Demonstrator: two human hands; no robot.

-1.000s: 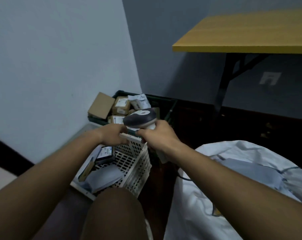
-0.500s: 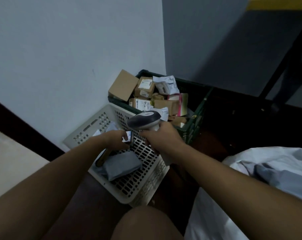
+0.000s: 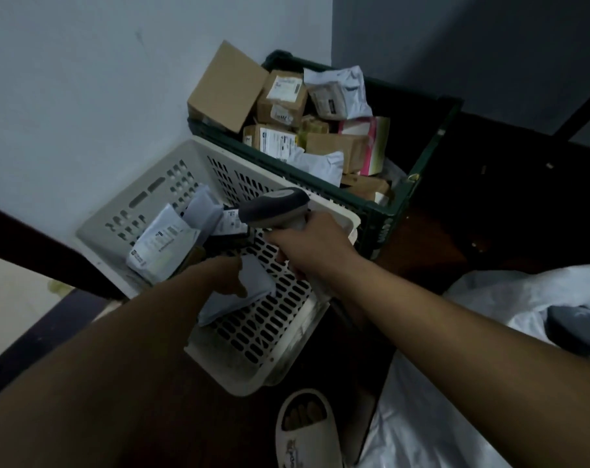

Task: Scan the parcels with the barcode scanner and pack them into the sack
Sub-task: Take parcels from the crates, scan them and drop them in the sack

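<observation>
- White shipping labels (image 3: 277,141) on the brown boxes in the green crate (image 3: 418,177) carry print too small and blurred to read.
- The label on the white mailer (image 3: 160,243) in the white basket (image 3: 145,194) shows dark marks, none legible.

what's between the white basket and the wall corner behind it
In the head view, a dark green crate heaped with cardboard boxes and mailer bags sits between the white basket and the corner, its near wall right behind the basket's far rim.
</observation>
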